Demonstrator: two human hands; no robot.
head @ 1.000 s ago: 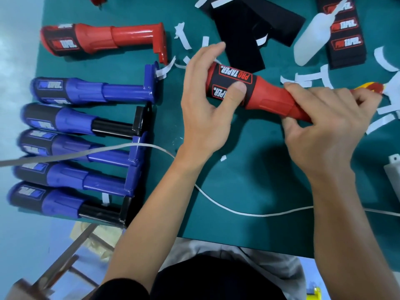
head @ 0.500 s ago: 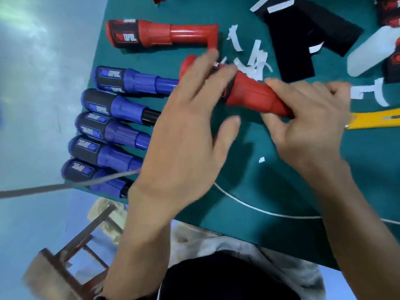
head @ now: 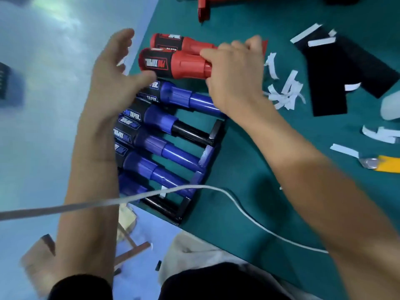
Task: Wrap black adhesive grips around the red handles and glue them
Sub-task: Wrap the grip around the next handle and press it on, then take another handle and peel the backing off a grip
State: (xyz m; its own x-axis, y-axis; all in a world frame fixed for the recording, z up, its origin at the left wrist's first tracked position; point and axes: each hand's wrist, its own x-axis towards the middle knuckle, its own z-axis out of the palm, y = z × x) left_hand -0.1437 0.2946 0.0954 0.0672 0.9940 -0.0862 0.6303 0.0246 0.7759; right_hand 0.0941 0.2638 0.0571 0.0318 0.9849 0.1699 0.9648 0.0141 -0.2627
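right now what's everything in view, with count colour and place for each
red handles: two with black wraps, table's left edge; a third cut off at top
blue handles: five, in a row nearer than the red ones
black adhesive sheets: several, overlapping, upper right
backing strips: many, white, scattered right of centre
bottle: one, white, cut off at right edge
utility knife: one, yellow, right edge
cable: one, white, across the foreground
table mat: one, green, under it all
left grip: open hand, table's left edge
right grip: hand holding the nearer red handle
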